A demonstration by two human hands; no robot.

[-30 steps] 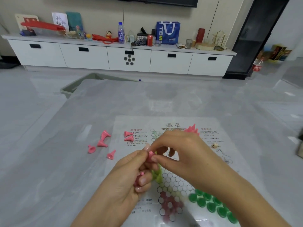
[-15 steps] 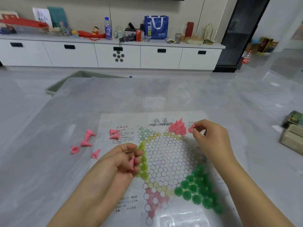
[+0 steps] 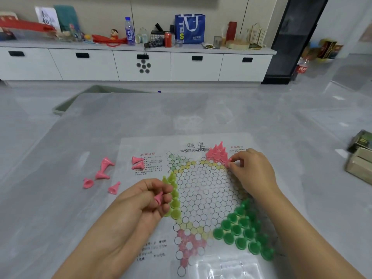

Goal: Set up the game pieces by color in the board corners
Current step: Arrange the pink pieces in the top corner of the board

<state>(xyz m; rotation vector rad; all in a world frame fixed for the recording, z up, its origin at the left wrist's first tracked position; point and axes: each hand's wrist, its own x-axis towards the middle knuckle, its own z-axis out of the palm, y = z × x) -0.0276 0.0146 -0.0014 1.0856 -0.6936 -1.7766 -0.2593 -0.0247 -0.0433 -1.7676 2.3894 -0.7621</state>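
A paper Chinese-checkers board (image 3: 201,190) lies on the grey table. Several pink pieces (image 3: 217,153) stand upright in its far right corner. My right hand (image 3: 250,172) pinches a pink piece (image 3: 229,161) at the edge of that group. My left hand (image 3: 141,202) holds another pink piece (image 3: 158,198) in curled fingers, over the yellow-green pieces (image 3: 174,198) on the board's left corner. Dark green pieces (image 3: 241,232) fill the near right corner. Loose pink pieces (image 3: 100,175) lie on the table to the left, two more pink pieces (image 3: 137,163) on the board's printed text.
Boxes (image 3: 360,158) sit at the table's right edge. A clear plastic tray (image 3: 227,268) lies at the board's near edge. Beyond the table stand a grey bin (image 3: 80,99) and a white sideboard (image 3: 141,63) with clutter.
My right hand took a pink piece from my left hand and carried it to the pink group at the far right corner. My left hand stayed near the yellow-green pieces.
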